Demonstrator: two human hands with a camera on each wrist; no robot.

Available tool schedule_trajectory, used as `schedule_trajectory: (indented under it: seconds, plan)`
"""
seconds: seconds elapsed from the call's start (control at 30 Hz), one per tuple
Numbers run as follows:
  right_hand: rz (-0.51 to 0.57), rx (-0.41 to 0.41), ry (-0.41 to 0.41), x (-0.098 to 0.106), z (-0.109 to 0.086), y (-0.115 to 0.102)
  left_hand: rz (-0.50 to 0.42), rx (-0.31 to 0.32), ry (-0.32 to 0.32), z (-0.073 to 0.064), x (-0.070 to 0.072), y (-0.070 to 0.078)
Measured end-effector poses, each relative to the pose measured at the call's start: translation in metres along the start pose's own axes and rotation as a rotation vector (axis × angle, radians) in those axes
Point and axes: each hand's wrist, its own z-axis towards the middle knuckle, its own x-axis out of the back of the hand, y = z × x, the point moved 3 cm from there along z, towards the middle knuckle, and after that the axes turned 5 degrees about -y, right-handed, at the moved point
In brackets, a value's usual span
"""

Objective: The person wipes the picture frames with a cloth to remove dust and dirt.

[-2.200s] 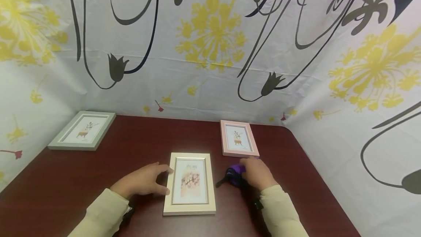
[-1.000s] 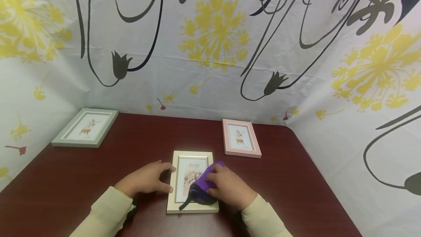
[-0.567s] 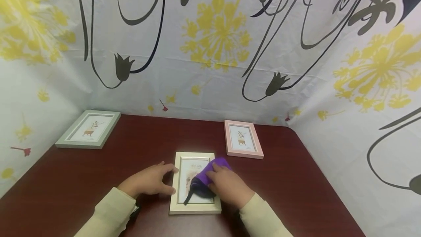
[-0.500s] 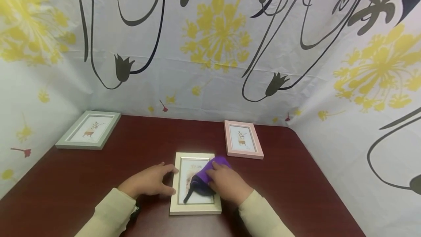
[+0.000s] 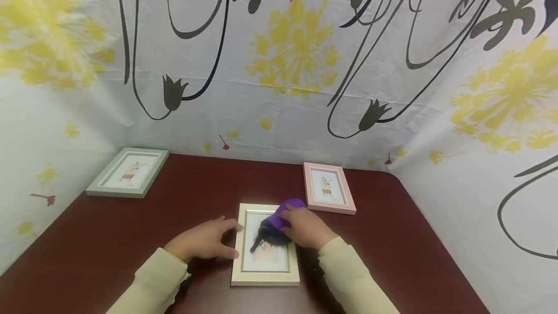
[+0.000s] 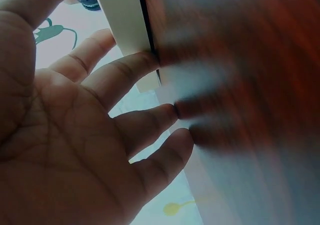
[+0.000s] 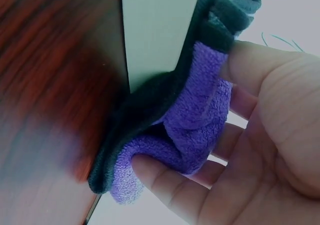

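A cream picture frame (image 5: 266,279) with a pale floral print lies flat on the table between my hands. Thumb and fingertips of my left hand (image 5: 205,240) touch its left edge, steadying no other thing. In the left wrist view the fingers (image 6: 122,80) are spread and loosely extended beside the frame's side. My right hand (image 5: 307,227) grips a bunched purple and black cloth (image 5: 275,221) on the upper right of the picture, covering part of it. A dark strip of the cloth dangles over the glass. In the right wrist view, fluffy purple cloth (image 7: 195,95) sits between thumb and fingers.
A pink picture frame (image 5: 309,188) lies behind my right hand, close to the cloth. Far left on the table (image 5: 209,178) is a grey-green picture frame (image 5: 117,192). White floral sheeting (image 5: 244,105) encloses the back and both sides.
My right hand has brought the cloth leftward from the table onto the cream frame, then shifted it farther up the picture. My left hand stays at the frame's left edge. The head view has shifted slightly.
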Motion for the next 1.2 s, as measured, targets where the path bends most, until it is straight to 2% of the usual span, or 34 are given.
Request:
schedule_trajectory:
  seconds: [0.2,0.43,0.67,0.9,1.03,1.2]
  plan:
    - [0.019,0.044,0.041,0.001,0.000,0.001,0.028,0.004,0.005,0.001,0.000,-0.002]
    - [0.035,0.043,0.054,-0.001,-0.004,0.002,0.030,-0.001,-0.010,0.001,-0.003,-0.001]
    - [0.031,0.052,0.073,0.001,-0.001,0.000,0.035,0.028,-0.013,0.002,0.000,-0.002]
    - [0.030,0.025,0.056,0.000,0.000,-0.002,0.062,0.049,-0.002,0.002,0.000,-0.002]
    - [0.026,0.032,0.042,-0.002,-0.005,-0.004,0.064,0.059,0.007,0.001,0.000,0.000]
    - [-0.047,0.075,0.040,-0.003,-0.020,-0.013,0.067,0.065,0.017,0.002,0.000,0.002]
